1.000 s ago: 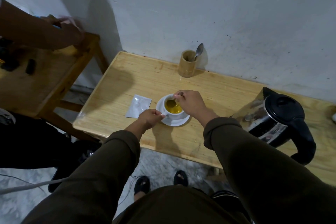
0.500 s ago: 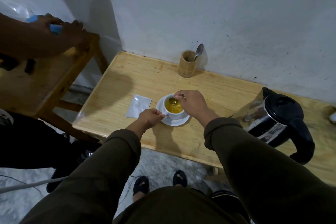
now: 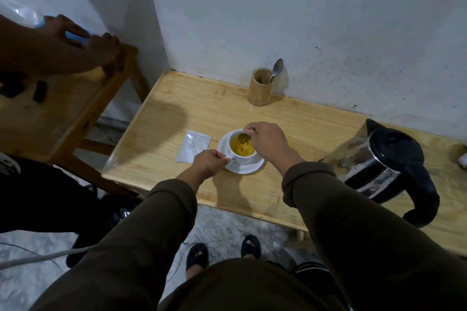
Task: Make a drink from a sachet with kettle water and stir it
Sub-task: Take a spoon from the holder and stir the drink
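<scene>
Yellow drink (image 3: 242,148) fills a white cup (image 3: 243,158) on its saucer (image 3: 249,168); left hand (image 3: 208,163) pinches the handle, right hand (image 3: 267,139) grips a stirrer. Wooden desk (image 3: 177,113); kettle (image 3: 384,163) at three o'clock.

1. The wooden table (image 3: 177,108) is bare across its back-left corner and along the front edge.
2. A flat sachet (image 3: 193,146) lies just left of the saucer (image 3: 246,169).
3. A bamboo holder (image 3: 260,88) stands against the wall, well behind the cup (image 3: 242,156).
4. A kettle (image 3: 384,166) blocks the right side.
5. Both hands crowd the cup.
</scene>
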Tool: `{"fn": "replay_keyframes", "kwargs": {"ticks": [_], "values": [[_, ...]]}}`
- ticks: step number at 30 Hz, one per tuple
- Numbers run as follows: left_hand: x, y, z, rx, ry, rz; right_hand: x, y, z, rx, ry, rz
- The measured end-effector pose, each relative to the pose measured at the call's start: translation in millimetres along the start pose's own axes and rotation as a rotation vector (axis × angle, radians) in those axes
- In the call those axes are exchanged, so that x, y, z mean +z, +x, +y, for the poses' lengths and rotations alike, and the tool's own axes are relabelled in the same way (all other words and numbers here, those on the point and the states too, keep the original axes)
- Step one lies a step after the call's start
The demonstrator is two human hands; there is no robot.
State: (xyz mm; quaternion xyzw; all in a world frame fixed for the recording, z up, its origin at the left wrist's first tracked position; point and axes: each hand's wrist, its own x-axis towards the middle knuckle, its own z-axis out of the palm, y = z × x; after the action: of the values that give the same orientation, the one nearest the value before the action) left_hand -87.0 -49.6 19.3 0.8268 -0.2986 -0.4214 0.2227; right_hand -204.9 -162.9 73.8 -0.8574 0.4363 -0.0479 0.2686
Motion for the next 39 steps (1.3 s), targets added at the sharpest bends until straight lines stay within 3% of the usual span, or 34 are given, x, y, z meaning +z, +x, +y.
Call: {"fn": "replay_keyframes", "kwargs": {"ticks": [7, 16, 24, 32, 39], "values": [[-0.3, 0.7, -1.0, 0.0, -0.014, -0.007, 0.3, 0.4, 2.7, -0.007, 0.051, -0.096], [-0.9, -1.1, -0.3, 0.005, -0.009, -0.003, -2.6, 1.9, 2.5, 0.01, 0.007, -0.012], [-1.0, -0.1, -2.1, -0.013, -0.041, -0.006, -4.1, 2.9, 4.6, -0.004, 0.099, -0.123], [-0.9, -1.0, -0.7, -0.007, -0.028, -0.004, -5.7, 6.4, 4.3, -0.002, 0.007, -0.045], [-0.3, 0.8, -3.4, -0.002, -0.041, -0.006, -7.8, 2.7, 2.6, -0.029, 0.074, -0.153]]}}
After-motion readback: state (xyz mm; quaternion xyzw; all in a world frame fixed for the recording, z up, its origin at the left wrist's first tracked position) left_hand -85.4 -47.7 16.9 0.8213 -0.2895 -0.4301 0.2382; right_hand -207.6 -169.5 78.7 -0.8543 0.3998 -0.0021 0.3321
